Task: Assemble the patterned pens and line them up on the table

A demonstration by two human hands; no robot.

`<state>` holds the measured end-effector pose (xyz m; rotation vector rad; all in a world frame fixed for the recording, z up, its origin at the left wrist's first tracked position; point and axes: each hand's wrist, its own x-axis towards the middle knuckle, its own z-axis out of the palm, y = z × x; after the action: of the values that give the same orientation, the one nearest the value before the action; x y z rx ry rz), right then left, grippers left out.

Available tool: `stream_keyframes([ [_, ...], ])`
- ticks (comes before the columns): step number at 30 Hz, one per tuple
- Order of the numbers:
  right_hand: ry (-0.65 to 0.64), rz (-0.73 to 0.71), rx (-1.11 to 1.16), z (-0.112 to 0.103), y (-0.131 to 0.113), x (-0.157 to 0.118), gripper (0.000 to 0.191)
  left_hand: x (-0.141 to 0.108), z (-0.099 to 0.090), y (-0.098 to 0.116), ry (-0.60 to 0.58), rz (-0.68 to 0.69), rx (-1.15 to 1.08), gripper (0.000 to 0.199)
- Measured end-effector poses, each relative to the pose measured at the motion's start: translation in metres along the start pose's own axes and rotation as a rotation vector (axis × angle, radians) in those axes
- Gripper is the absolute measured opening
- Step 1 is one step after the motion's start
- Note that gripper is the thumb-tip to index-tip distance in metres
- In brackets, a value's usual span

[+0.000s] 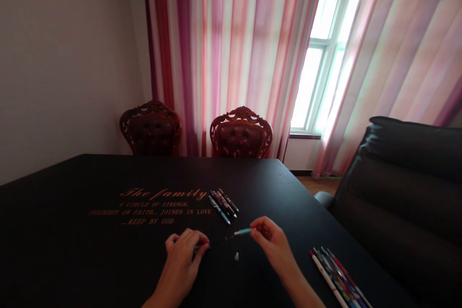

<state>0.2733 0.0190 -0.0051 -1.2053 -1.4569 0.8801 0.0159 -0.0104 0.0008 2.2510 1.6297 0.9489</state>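
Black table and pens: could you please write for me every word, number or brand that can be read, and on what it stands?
On the black table, in orange letters:
"The family"
"A CIRCLE OF STRENGH,"
"FOUNDED ON FAITH... JOINED IN LOVE"
"...KEEP BY GOD"
The middle pens, the pens at the right and the teal pen part in the right hand: any print is too small or blurred to read.
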Motion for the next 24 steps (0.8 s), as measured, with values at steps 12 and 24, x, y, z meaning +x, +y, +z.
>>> stream_keyframes([
  [12, -0.039, 0.012, 0.050, 0.000, -0.004, -0.001, 0.026, 0.000, 0.000, 0.000, 0.008, 0.009, -0.010, 0.011],
  [24, -0.164, 0.017, 0.055, 0.016, -0.006, -0.010, 0.024, -0.002, -0.004, 0.010, -0.021, 0.063, -0.049, 0.008],
])
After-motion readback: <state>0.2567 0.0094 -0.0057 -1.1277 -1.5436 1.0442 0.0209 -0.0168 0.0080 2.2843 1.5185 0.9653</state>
